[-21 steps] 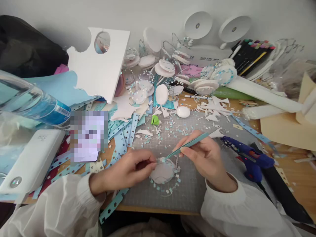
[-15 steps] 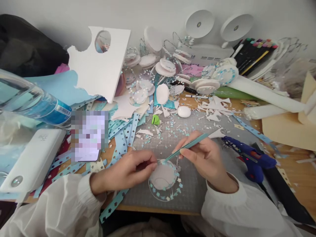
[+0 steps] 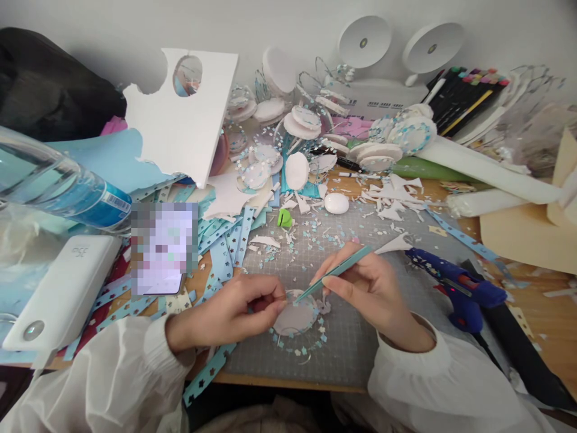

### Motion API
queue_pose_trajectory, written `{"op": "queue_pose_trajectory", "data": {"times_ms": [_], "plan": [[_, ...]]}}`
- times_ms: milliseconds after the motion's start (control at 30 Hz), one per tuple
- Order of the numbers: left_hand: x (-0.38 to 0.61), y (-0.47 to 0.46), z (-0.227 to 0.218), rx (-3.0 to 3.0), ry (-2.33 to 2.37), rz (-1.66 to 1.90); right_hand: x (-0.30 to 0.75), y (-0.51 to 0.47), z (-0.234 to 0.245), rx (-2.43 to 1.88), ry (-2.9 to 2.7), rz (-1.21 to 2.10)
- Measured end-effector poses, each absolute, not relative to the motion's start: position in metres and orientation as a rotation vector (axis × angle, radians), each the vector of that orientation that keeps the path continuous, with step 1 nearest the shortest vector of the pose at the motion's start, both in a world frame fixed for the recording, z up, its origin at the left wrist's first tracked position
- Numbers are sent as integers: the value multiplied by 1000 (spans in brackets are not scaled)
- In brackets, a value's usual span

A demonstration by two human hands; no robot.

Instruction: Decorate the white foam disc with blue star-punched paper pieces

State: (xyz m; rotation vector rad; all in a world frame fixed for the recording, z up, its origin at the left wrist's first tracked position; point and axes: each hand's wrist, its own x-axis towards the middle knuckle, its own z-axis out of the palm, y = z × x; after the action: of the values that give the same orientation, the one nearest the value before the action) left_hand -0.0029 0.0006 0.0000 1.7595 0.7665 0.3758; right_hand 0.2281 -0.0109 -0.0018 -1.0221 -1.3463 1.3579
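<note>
My right hand (image 3: 367,288) is closed around teal tweezers (image 3: 333,273), whose tips slant down to the left and meet the upper rim of a round white disc ornament (image 3: 295,319). Small blue and white flower-shaped paper pieces line the disc's edge and a thin wire loop (image 3: 321,338) around its lower right side. My left hand (image 3: 247,307) pinches the ornament at its upper left rim; the exact contact is hidden by the fingers. Beneath both hands lies a grey cutting mat (image 3: 347,355).
A blue glue gun (image 3: 460,288) lies to the right. On the left are a phone (image 3: 162,264), a power bank (image 3: 63,288) and a water bottle (image 3: 67,180). Punched paper strips (image 3: 225,240), white scraps (image 3: 390,207) and several finished discs (image 3: 302,123) crowd the back.
The tweezers' tips have shifted slightly left and down along the disc's rim, with my right hand following. The ornament has tilted a little, its lower edge rising. My left hand keeps its pinch.
</note>
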Motion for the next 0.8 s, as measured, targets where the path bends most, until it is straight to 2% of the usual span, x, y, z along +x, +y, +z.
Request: {"op": "queue_pose_trajectory", "data": {"times_ms": [467,800], "plan": [[-3,1,2,1798,756,382,227,-10,0,-1036,-1382,1314],[-4,2,2,1845,702,399,230,-11,-11,-1034,-1259,1493]]}}
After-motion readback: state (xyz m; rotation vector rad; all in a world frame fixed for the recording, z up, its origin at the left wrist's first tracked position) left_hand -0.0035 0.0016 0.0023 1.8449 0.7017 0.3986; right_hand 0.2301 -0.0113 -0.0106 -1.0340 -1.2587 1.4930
